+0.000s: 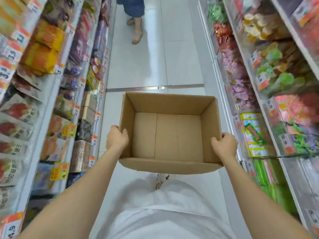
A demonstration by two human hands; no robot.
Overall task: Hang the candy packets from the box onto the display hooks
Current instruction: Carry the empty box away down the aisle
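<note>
Midway down a shop aisle, a person carries an open cardboard box [170,133] level in front of the waist, the left hand [117,138] clenched over its left wall and the right hand [224,145] over its right, each equally near. Its long axis runs side to side. No candy packets show inside; stocked shelves [57,87] flank both sides, display hooks too blurred to pick out.

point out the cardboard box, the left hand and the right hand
cardboard box [170,135], head view, on its bare inside floor
left hand [117,139], head view, on the back of the hand
right hand [225,145], head view, on the back of the hand
</note>
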